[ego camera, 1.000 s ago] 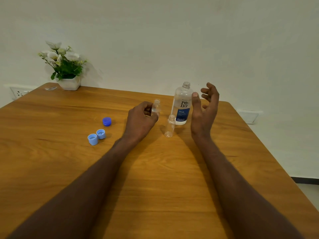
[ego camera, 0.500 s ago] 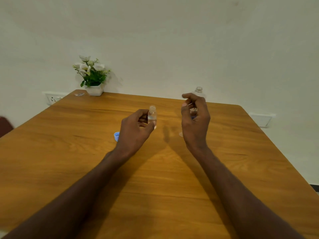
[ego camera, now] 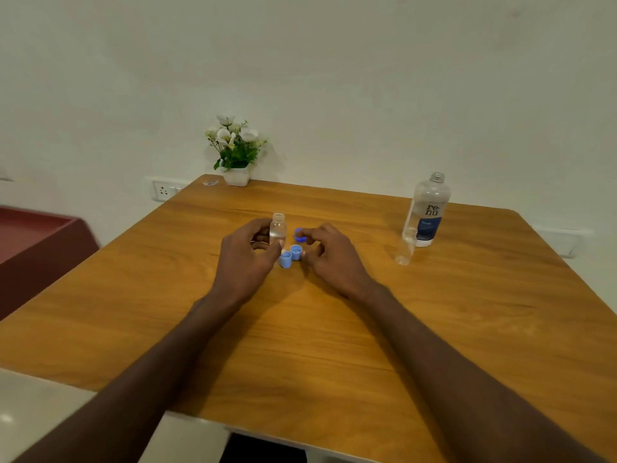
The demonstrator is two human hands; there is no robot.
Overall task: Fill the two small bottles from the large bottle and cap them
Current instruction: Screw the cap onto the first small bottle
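Note:
My left hand [ego camera: 247, 255] grips a small clear bottle [ego camera: 277, 228] upright above the wooden table [ego camera: 334, 345]; the bottle is uncapped and seems to hold clear liquid. My right hand [ego camera: 334, 255] hovers just right of it with loosely curled fingers. Its index fingertip touches a dark blue cap [ego camera: 298, 236], and its thumb is near two light blue caps [ego camera: 296, 252] [ego camera: 285, 260] lying on the table. At the far right stands the large uncapped bottle [ego camera: 429, 208]. A second small bottle [ego camera: 405, 247], uncapped and empty-looking, stands in front of it.
A white pot of flowers [ego camera: 236, 155] sits at the table's far edge, with a wall socket [ego camera: 165, 189] to its left. A maroon piece of furniture [ego camera: 33, 242] stands left of the table, and a pale surface [ego camera: 40, 412] lies at the lower left.
My right hand left the large bottle and came left to the caps. My left hand kept hold of the small bottle. The view swung left.

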